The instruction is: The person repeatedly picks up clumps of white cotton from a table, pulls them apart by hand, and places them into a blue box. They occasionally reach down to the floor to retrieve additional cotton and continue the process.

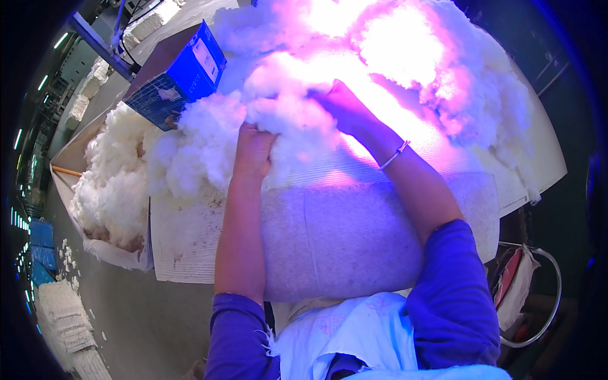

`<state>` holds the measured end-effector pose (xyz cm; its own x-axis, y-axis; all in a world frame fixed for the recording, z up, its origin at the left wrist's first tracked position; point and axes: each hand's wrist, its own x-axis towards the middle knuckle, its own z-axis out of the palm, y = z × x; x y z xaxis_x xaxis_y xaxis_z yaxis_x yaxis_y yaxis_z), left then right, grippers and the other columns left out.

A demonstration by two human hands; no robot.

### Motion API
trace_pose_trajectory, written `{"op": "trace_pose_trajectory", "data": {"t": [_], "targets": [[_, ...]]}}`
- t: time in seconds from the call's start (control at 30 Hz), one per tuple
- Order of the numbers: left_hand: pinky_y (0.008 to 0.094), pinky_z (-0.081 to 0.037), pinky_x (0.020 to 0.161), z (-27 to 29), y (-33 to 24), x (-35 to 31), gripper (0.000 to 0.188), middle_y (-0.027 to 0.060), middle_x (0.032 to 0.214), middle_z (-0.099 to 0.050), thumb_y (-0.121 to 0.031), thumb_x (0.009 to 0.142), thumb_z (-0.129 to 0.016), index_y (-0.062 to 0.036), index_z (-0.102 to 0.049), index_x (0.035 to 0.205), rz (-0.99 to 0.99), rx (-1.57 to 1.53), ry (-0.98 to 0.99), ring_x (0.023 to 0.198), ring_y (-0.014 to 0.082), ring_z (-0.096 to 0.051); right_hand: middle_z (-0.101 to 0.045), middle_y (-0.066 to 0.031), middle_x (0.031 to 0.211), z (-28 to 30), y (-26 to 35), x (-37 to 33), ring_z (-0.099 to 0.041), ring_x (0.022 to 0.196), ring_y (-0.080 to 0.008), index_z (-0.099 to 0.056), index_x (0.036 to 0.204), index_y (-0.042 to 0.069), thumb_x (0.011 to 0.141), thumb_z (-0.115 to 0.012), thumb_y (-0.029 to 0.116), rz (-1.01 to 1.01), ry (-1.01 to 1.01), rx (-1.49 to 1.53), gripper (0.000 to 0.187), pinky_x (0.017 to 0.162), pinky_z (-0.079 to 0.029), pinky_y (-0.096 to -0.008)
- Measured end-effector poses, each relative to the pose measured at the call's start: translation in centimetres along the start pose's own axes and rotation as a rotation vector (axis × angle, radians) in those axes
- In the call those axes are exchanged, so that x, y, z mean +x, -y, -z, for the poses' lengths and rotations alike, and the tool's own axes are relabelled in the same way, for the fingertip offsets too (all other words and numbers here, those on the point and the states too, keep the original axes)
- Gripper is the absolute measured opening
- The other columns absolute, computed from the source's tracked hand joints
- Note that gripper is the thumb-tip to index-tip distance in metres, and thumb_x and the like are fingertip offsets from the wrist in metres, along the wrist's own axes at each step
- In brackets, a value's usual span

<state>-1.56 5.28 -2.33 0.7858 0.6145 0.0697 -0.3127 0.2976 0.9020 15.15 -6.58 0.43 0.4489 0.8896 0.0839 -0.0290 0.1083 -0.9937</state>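
Note:
A heap of loose white cotton fibre (209, 136) covers the far part of the worktable (190, 221). My left hand (254, 151) is closed in a fist at the near edge of a fluffy clump and grips some of the cotton. To its right, my right hand (348, 113) reaches into the same clump, its fingers bent toward the left and closed on cotton. The tips of both hands' fingers are partly sunk in the fibre. Strong violet-white light washes out much of the cotton (487, 107) beyond my right hand.
A blue cardboard box (183, 69) stands tilted at the far left. Below it, a bin (120, 253) overflows with cotton. Stacked white bundles (66, 316) lie on the floor at lower left. A curved metal chair frame (556, 285) is at the right. A grey pad (342, 237) drapes over the table's near edge.

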Motion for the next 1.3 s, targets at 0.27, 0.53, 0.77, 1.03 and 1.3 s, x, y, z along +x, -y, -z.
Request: {"op": "trace_pose_trajectory", "data": {"t": [0.27, 0.53, 0.77, 1.03, 1.3], "targets": [[0.0314, -0.054, 0.076, 0.0, -0.8, 0.2, 0.051, 0.0098, 0.103, -0.062, 0.018, 0.069, -0.047, -0.0034, -0.056, 0.114, -0.105, -0.092, -0.083, 0.09, 0.0194, -0.063, -0.055, -0.0215, 0.115, 6.1, -4.7, 1.8, -0.063, 0.091, -0.03, -0.042, 0.126, -0.004, 0.087, -0.054, 0.014, 0.095, 0.31, 0.808, 0.045, 0.068, -0.057, -0.0401], [0.0308, -0.053, 0.077, -1.0, -0.2, -0.4, 0.05, 0.0075, 0.105, -0.061, 0.018, 0.07, -0.046, -0.0049, -0.057, 0.112, -0.145, -0.115, 0.176, 0.093, 0.0174, -0.061, -0.059, -0.0186, 0.105, 2.7, -5.0, 1.7, -0.062, 0.082, -0.0198, -0.049, 0.12, -0.002, 0.089, -0.051, 0.018, -0.022, 0.334, 0.204, 0.037, 0.063, -0.055, -0.0333], [0.0301, -0.054, 0.073, -0.3, 0.2, -0.1, 0.04, 0.0045, 0.094, -0.063, 0.014, 0.075, -0.048, -0.0052, -0.059, 0.109, -0.008, -0.002, 0.014, 0.084, 0.016, -0.063, -0.06, -0.006, 0.1, 2.6, 1.9, -0.3, -0.057, 0.078, -0.0119, -0.05, 0.127, 0.005, 0.081, -0.068, 0.019, 0.248, -0.261, -0.236, 0.052, 0.069, -0.048, -0.0238], [0.0305, -0.054, 0.073, -1.1, 0.4, 0.0, 0.036, 0.0058, 0.095, -0.062, 0.013, 0.075, -0.05, -0.0039, -0.059, 0.106, 0.019, 0.021, 0.037, 0.083, 0.0167, -0.062, -0.065, 0.0006, 0.079, -1.0, 3.5, -1.3, -0.057, 0.069, -0.0043, -0.069, 0.1, 0.009, 0.083, -0.066, 0.017, 0.322, -0.112, -0.418, 0.019, 0.065, -0.048, -0.0199], [0.0278, -0.052, 0.068, -1.1, 0.0, -0.7, 0.037, 0.0066, 0.09, -0.061, 0.007, 0.071, -0.056, -0.0041, -0.055, 0.106, 0.019, 0.053, 0.073, 0.08, 0.0155, -0.061, -0.068, -0.0047, 0.082, -1.0, 1.9, -0.9, -0.062, 0.074, -0.011, -0.069, 0.093, 0.005, 0.08, -0.063, 0.012, 0.382, -0.022, -0.52, 0.015, 0.072, -0.051, -0.0259]]}}
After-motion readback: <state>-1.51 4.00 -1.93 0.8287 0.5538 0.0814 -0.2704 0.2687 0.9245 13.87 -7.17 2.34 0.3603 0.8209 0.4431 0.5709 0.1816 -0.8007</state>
